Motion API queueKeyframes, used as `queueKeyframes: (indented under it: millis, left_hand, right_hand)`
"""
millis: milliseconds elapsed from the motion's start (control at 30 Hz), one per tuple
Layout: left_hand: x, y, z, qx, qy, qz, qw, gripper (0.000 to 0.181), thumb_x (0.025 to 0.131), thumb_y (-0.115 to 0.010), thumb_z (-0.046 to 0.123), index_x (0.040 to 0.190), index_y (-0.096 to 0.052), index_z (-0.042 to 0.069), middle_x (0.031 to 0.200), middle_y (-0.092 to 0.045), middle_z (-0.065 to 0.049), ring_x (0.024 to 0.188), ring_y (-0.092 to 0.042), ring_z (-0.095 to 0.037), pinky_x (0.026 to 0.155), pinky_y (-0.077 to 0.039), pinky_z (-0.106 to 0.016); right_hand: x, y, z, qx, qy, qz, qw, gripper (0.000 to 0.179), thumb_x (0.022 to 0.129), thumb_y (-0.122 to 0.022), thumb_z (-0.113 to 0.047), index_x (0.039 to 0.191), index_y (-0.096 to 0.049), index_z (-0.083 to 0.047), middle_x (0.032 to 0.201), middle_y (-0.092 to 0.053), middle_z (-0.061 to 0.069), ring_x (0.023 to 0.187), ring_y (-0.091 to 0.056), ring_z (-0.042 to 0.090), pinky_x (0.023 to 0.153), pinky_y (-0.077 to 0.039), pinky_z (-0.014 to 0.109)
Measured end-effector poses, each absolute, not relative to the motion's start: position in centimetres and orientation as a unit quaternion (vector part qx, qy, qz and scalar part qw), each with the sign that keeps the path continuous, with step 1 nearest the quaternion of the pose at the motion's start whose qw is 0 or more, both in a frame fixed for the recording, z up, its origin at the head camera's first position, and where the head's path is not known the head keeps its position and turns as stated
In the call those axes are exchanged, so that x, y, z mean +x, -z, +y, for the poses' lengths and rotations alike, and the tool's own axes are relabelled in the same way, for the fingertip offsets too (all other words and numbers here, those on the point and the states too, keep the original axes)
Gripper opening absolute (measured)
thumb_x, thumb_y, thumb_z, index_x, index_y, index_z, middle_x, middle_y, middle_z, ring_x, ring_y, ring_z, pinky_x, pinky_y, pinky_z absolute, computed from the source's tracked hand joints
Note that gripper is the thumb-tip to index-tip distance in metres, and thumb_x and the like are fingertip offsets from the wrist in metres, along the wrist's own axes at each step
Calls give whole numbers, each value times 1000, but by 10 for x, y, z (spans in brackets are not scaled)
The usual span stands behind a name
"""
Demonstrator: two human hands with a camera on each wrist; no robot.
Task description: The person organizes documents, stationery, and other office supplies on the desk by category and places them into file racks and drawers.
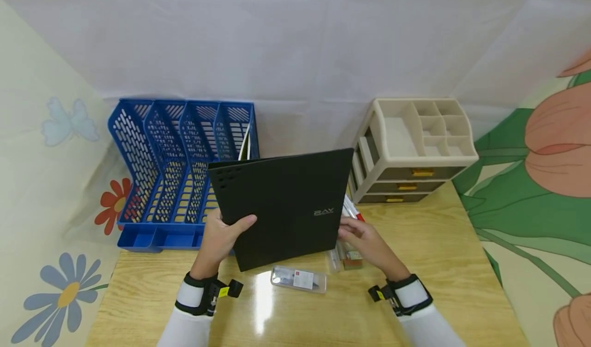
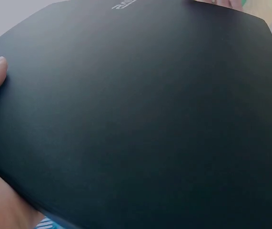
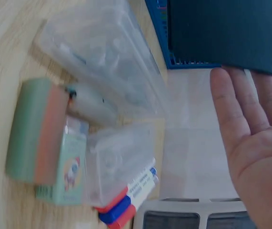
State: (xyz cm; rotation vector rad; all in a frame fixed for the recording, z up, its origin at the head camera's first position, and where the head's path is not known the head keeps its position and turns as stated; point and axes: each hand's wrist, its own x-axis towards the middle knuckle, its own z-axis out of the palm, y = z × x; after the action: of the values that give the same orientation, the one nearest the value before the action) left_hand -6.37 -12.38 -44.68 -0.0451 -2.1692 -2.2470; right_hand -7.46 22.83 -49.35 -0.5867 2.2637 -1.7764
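Note:
A black folder with small pale lettering is held up in front of me, tilted. My left hand grips its left side, thumb across the front cover and the other fingers hidden behind. At the folder's right edge is my right hand. In the right wrist view its fingers are extended, their tips at the folder's edge. Below the folder lies a clear pencil case with a white and red label. Left of and behind the folder stands a blue file rack, partly covered by it.
A cream drawer organizer stands at the back right. Near my right hand are markers, clear plastic boxes, a green and orange block and a small green box. A thin booklet leans in the rack.

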Motion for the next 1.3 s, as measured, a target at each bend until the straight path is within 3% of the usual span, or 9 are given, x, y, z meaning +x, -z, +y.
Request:
queueKeyframes:
  millis: [167,400,633,800,1133,1300]
  left_hand:
    - [-58,442,-137,-44,716,-696,34,33,82,-75,7,111,-64,-2,97,-74,9,84,-72,-18,72,-61,-30]
    - [-51,430,-155,-24,693,-718,63,34,82,-75,6,114,-64,-3,101,-73,11,91,-70,-14,76,-59,-26]
    - [-39,411,-174,31,671,-735,91,40,79,-77,3,117,-64,-2,105,-72,11,98,-66,-12,79,-55,-21]
    - [-31,402,-186,77,668,-731,118,37,78,-76,0,113,-66,-2,101,-72,9,95,-64,-13,75,-55,-19]
    - [-17,392,-212,99,682,-691,218,41,75,-73,-13,113,-64,-6,102,-71,-1,91,-64,-15,74,-53,-17]
    - [-16,395,-228,47,732,-625,266,51,72,-67,-25,121,-54,-16,107,-72,-8,95,-66,-18,80,-56,-21]
  right_hand:
    - [-76,492,235,-238,609,747,116,28,100,-47,1,125,-54,12,115,-62,36,102,-66,32,87,-58,35]
    - [-78,487,246,-222,554,797,94,27,100,-49,-6,125,-60,1,124,-64,24,110,-62,32,92,-54,23]
    - [-80,482,253,-226,417,880,33,30,98,-56,-11,127,-63,-10,133,-61,15,119,-57,30,93,-52,53]
    - [-78,477,258,-258,319,912,-28,32,90,-65,-6,122,-65,-7,137,-58,19,122,-54,36,97,-48,58]
    - [-76,479,270,-313,209,920,-111,43,83,-71,-5,124,-62,-1,142,-51,21,127,-47,41,100,-44,59]
    - [-77,483,276,-316,167,925,-131,44,81,-70,-9,123,-62,2,140,-53,24,127,-46,44,102,-41,63]
